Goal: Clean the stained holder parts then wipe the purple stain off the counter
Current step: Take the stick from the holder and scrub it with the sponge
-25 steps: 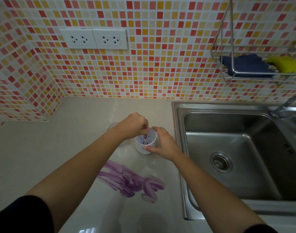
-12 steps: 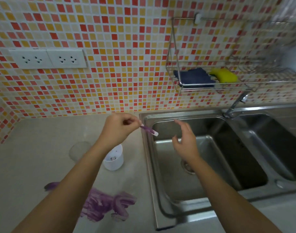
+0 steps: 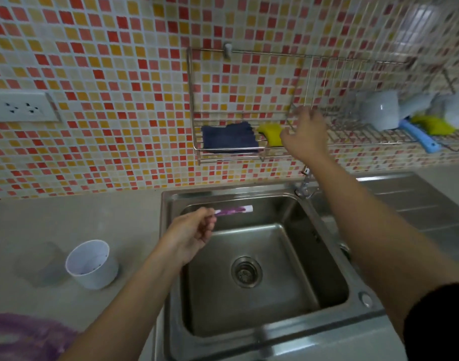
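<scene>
Head view, counts: two hands, two holder parts, one stain, two yellow sponges, one cloth, one sink basin with one drain
Left hand (image 3: pixel 189 233): centre left of the frame; thumb and fingers curled and pinching one end of the stained holder part (image 3: pixel 233 211)
Stained holder part: thin white piece with purple marks; it lies about level in the air, above the back of the sink (image 3: pixel 327 306)
Right hand (image 3: pixel 304 136): upper centre, raised to the wire rack (image 3: pixel 194 100); fingers spread and loose, holding nothing; the thumb is just beside the yellow sponge (image 3: pixel 271 135); if it touches, I cannot tell
Holder cup (image 3: pixel 91 264): white, upright on the counter (image 3: pixel 67 225), lower left; small purple specks inside
Purple stain (image 3: pixel 22 334): bottom left corner, on the counter, partly cut by the frame edge
Rack contents: dark blue cloth (image 3: pixel 229 138) left of the sponge; far right a second yellow sponge (image 3: pixel 434 125) and pale mugs (image 3: pixel 379 110), too blurred to count
Wall: one socket plate (image 3: pixel 17 106) at the left edge
Change from half a second ago: the right hand was low over the basin, now it is up at the rack; the left hand keeps its pinch; the part was over the left rim of the sink, now it is over the basin; two socket plates were in view, now one
</scene>
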Demonstrator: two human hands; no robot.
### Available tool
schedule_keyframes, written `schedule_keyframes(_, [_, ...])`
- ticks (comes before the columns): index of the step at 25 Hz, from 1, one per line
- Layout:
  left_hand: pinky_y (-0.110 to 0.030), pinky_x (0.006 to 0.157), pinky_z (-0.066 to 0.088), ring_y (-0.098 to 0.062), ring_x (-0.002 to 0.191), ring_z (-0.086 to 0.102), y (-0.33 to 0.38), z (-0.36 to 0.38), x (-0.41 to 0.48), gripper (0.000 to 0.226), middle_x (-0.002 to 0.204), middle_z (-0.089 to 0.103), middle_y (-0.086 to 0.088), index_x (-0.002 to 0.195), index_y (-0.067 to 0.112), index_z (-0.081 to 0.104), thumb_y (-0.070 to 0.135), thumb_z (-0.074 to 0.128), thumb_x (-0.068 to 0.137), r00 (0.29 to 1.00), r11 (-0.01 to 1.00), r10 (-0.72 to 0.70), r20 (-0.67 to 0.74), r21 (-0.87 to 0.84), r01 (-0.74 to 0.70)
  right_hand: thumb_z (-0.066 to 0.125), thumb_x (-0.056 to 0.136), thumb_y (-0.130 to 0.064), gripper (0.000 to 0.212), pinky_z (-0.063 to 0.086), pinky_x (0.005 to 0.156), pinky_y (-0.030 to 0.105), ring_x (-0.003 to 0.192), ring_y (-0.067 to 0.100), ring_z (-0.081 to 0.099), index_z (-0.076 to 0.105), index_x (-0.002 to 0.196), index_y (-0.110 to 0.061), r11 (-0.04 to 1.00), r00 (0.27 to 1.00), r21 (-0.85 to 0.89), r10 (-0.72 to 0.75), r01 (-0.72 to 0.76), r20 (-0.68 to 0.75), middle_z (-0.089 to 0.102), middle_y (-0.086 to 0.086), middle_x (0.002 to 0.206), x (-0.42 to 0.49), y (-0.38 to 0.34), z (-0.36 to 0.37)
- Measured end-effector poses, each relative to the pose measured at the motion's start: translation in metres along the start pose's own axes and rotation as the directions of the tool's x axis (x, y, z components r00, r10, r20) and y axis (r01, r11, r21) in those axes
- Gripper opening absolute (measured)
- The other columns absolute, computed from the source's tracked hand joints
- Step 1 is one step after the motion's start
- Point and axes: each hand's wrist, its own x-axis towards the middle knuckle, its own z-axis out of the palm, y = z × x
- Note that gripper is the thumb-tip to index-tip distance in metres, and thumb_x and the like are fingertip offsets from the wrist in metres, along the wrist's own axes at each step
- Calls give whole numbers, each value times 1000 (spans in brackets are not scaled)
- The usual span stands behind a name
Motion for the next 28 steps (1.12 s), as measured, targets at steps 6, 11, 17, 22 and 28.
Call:
schedule_keyframes(6, [-25,65,54,-12,64,63,-17,38,5,6,56,64,1,86,8,64,12,59,86,992,995,80,-98,-53,-86,64,80,-47,97,31,110,38,137,35,27,6,148,-11,989,781,-36,138,-147,610,23,15,153,70,32,31])
schedule_keyframes(11, [-23,70,57,-16,76,63,-32,76,1,14,77,66,-11,99,0,64,0,55,88,978,984,154,-138,-69,-164,37,95,-40,60,31,107,42,134,37,31,14,147,-22,999,782,22,-49,46,621,23,14,153,70,27,42])
schedule_keyframes(17, [-20,67,58,-15,79,68,-40,97,5,15,88,68,-12,97,2,64,-2,60,83,983,979,161,-93,-107,-171,55,88,-44,83,34,106,42,131,37,34,5,149,-17,998,686,61,-43,-2,726,28,14,150,78,34,49])
schedule_keyframes(22, [-19,64,56,-16,82,67,-44,104,11,13,88,66,-11,93,2,64,-3,62,81,976,978,192,-102,-64,-199,39,92,-43,69,31,108,47,136,39,26,3,148,-28,976,918,217,-114,32,379,13,19,154,65,38,14])
schedule_keyframes(28, [-17,56,56,-10,60,67,-73,110,24,5,69,70,-9,86,1,66,1,62,83,995,974,24,-96,-222,-45,50,85,-30,70,28,90,16,110,-5,34,14,145,-38,731,977,682,-163,25,138,30,-8,133,-67,93,-22])
